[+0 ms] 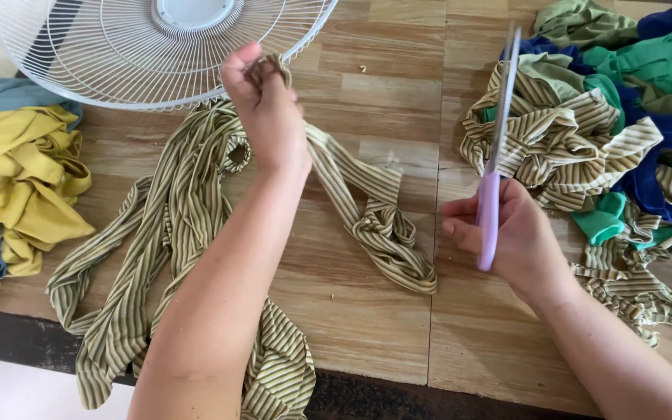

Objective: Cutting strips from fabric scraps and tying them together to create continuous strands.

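I see my right hand [519,237] closed around lilac-handled scissors [495,167], blades pointing up, near the table's [367,327] front edge. My left hand [267,109] pinches striped fabric strips [188,210] that trail over that edge; beyond stands a white fan guard [103,62]

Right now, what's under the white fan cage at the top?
Under the white fan cage you can see the wooden table through its wires, and striped cloth strips poking beneath its rim. Their covered ends can't be made out.

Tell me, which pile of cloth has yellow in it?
The pile at the table's left edge, yellow with some blue-grey cloth. The pile on the right is green, blue and striped; the left hand grips striped strips.
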